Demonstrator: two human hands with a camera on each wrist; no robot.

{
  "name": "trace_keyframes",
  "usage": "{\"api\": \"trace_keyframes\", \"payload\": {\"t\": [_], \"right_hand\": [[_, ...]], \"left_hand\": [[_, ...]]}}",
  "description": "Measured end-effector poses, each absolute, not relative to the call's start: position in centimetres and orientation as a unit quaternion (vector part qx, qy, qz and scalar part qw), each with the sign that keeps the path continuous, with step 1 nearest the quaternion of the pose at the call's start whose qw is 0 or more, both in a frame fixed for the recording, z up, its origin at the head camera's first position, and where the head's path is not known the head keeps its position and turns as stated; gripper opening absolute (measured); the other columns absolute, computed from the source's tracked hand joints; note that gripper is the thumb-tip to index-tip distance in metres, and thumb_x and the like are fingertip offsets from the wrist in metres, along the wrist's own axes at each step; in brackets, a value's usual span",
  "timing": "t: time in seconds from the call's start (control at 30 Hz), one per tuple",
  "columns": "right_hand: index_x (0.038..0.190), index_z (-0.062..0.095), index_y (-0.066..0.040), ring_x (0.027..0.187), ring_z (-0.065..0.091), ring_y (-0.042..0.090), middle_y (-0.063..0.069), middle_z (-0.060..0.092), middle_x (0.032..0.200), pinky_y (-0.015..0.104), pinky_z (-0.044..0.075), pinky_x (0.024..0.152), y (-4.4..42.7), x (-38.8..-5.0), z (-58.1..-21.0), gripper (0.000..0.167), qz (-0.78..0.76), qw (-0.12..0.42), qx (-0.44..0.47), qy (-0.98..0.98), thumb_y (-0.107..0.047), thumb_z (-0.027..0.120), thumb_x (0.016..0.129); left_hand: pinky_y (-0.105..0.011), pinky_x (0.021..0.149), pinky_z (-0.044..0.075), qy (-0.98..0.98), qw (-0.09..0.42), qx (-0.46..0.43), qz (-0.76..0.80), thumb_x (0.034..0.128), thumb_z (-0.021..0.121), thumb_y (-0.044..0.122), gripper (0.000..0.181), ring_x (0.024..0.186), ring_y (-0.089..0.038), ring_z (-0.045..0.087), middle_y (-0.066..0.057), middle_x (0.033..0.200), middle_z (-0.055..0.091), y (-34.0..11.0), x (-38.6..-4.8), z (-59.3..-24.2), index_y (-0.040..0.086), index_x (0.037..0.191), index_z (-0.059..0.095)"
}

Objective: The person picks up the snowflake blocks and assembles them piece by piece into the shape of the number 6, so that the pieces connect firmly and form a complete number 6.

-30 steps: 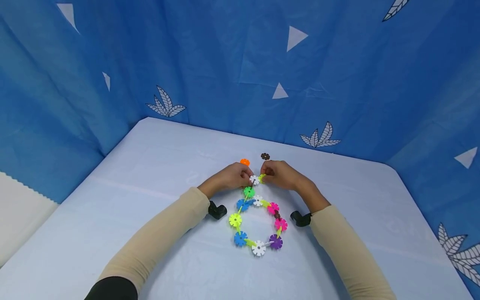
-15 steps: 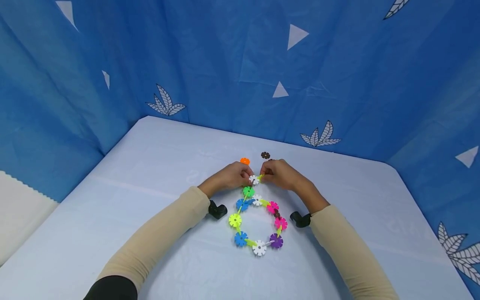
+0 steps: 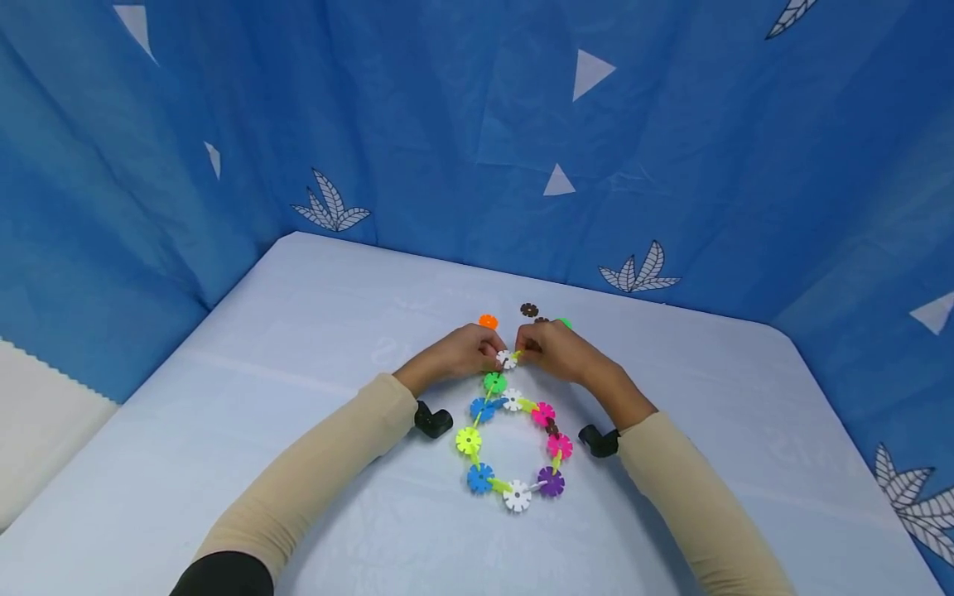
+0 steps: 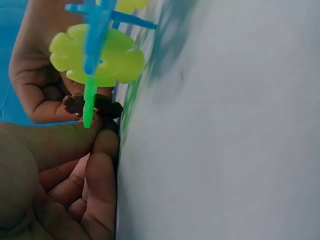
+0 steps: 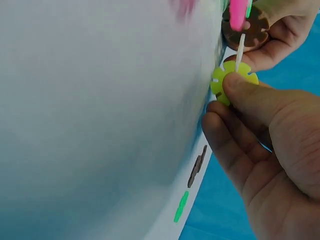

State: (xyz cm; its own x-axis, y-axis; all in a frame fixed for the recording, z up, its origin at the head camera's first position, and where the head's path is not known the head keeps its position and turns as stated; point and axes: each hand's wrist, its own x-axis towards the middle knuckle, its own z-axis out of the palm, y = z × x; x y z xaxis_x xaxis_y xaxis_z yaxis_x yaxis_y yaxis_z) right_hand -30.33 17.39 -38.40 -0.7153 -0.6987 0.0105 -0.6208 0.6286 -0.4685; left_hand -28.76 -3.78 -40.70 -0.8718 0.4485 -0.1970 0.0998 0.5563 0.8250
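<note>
Slotted plastic snowflake discs form a ring on the table, with a short branch at the far side. My left hand (image 3: 465, 351) pinches a brown disc (image 5: 257, 32) in that branch, between a green disc (image 3: 494, 382) and a white disc (image 3: 507, 359). Between thumb and fingers, my right hand (image 3: 557, 349) grips a yellow disc (image 5: 219, 82) whose edge meets the white one. Whether their slots are fully engaged I cannot tell. The left wrist view shows a yellow-green disc (image 4: 112, 60) of the ring close up.
Beyond the hands lie loose discs: an orange one (image 3: 488, 321), a brown one (image 3: 529, 310) and a green one (image 3: 565, 323), with another brown disc partly hidden. The white tabletop (image 3: 335, 314) ends at a blue patterned curtain (image 3: 462, 124).
The yellow disc has turned from showing its face to nearly edge-on beside the white disc. My right hand has shifted slightly, uncovering the loose green disc behind it. The left hand stays in place.
</note>
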Motion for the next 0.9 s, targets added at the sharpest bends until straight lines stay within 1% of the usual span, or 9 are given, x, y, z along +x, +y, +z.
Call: {"api": "trace_keyframes", "payload": {"t": [0.1, 0.23, 0.3, 0.4, 0.47, 0.6, 0.67, 0.7, 0.9], "right_hand": [[0.096, 0.069, -0.007, 0.078, 0.058, 0.016, 0.0, 0.066, 0.087, 0.033, 0.052, 0.073, 17.7, -30.7, -38.0, 0.008, -0.212, 0.11, -0.388, 0.89, -0.002, 0.073, 0.092], [0.108, 0.069, -0.005, 0.097, 0.062, 0.023, 0.005, 0.068, 0.104, 0.041, 0.053, 0.089, 18.2, -31.4, -36.5, 0.019, -0.191, 0.156, -0.375, 0.894, 0.006, 0.067, 0.093], [0.115, 0.068, -0.003, 0.104, 0.061, 0.026, 0.01, 0.068, 0.111, 0.043, 0.052, 0.093, 18.1, -32.0, -35.7, 0.024, -0.185, 0.166, -0.356, 0.901, 0.007, 0.063, 0.094], [0.126, 0.065, -0.004, 0.109, 0.06, 0.028, 0.015, 0.066, 0.119, 0.042, 0.051, 0.094, 17.1, -33.3, -35.2, 0.029, -0.175, 0.166, -0.332, 0.912, 0.003, 0.06, 0.098], [0.135, 0.063, -0.008, 0.114, 0.058, 0.029, 0.016, 0.063, 0.125, 0.042, 0.051, 0.096, 16.1, -34.2, -35.3, 0.034, -0.161, 0.172, -0.324, 0.916, -0.002, 0.059, 0.101], [0.149, 0.053, -0.021, 0.126, 0.052, 0.03, 0.015, 0.055, 0.138, 0.046, 0.047, 0.101, 14.2, -35.1, -35.9, 0.047, -0.125, 0.211, -0.302, 0.921, -0.009, 0.057, 0.104], [0.151, 0.05, -0.027, 0.129, 0.05, 0.031, 0.014, 0.051, 0.14, 0.048, 0.046, 0.101, 13.6, -35.3, -35.9, 0.05, -0.107, 0.226, -0.291, 0.923, -0.011, 0.057, 0.104], [0.151, 0.051, -0.027, 0.129, 0.049, 0.031, 0.014, 0.051, 0.139, 0.048, 0.046, 0.101, 13.4, -35.4, -35.9, 0.05, -0.101, 0.229, -0.29, 0.923, -0.011, 0.058, 0.104], [0.135, 0.068, -0.018, 0.119, 0.053, 0.027, 0.011, 0.058, 0.125, 0.041, 0.049, 0.097, 13.6, -35.4, -36.3, 0.036, -0.095, 0.209, -0.297, 0.927, -0.013, 0.067, 0.099]], "left_hand": [[-0.029, 0.079, 0.049, 0.856, 0.202, 0.153, 0.45, 0.0963, 0.07, 0.01, 0.022, 0.082, -0.017, 0.058, -0.004, 0.088, 0.065, -3.8, -28.7, -40.7, 0.003, 0.117, 0.068], [-0.029, 0.076, 0.049, 0.848, 0.209, 0.149, 0.464, 0.0982, 0.062, 0.006, 0.022, 0.081, -0.017, 0.058, -0.005, 0.09, 0.066, -3.6, -28.7, -40.8, 0.002, 0.119, 0.067], [-0.029, 0.075, 0.049, 0.845, 0.213, 0.143, 0.47, 0.0983, 0.058, 0.006, 0.024, 0.081, -0.018, 0.059, -0.006, 0.091, 0.066, -3.5, -28.8, -40.9, 0.002, 0.121, 0.067], [-0.03, 0.076, 0.051, 0.842, 0.216, 0.134, 0.476, 0.1005, 0.055, 0.008, 0.025, 0.081, -0.019, 0.062, -0.007, 0.093, 0.068, -3.6, -28.9, -40.9, 0.002, 0.123, 0.065], [-0.03, 0.078, 0.052, 0.841, 0.217, 0.131, 0.479, 0.1023, 0.055, 0.011, 0.025, 0.082, -0.019, 0.064, -0.006, 0.095, 0.069, -3.8, -28.9, -40.9, 0.002, 0.123, 0.064], [-0.031, 0.078, 0.052, 0.839, 0.208, 0.153, 0.479, 0.1028, 0.059, 0.015, 0.021, 0.081, -0.018, 0.064, -0.005, 0.092, 0.07, -3.9, -29.0, -40.9, 0.002, 0.117, 0.067], [-0.031, 0.077, 0.051, 0.84, 0.199, 0.164, 0.477, 0.102, 0.061, 0.017, 0.019, 0.08, -0.018, 0.063, -0.004, 0.09, 0.069, -3.8, -29.0, -40.9, 0.003, 0.113, 0.068], [-0.031, 0.077, 0.051, 0.841, 0.196, 0.167, 0.476, 0.1017, 0.062, 0.017, 0.018, 0.08, -0.018, 0.062, -0.004, 0.091, 0.069, -3.8, -28.9, -40.9, 0.003, 0.111, 0.069], [-0.03, 0.076, 0.05, 0.85, 0.194, 0.161, 0.463, 0.1009, 0.064, 0.018, 0.019, 0.082, -0.017, 0.062, -0.003, 0.095, 0.067, -3.7, -28.8, -40.8, 0.004, 0.113, 0.068]]}}
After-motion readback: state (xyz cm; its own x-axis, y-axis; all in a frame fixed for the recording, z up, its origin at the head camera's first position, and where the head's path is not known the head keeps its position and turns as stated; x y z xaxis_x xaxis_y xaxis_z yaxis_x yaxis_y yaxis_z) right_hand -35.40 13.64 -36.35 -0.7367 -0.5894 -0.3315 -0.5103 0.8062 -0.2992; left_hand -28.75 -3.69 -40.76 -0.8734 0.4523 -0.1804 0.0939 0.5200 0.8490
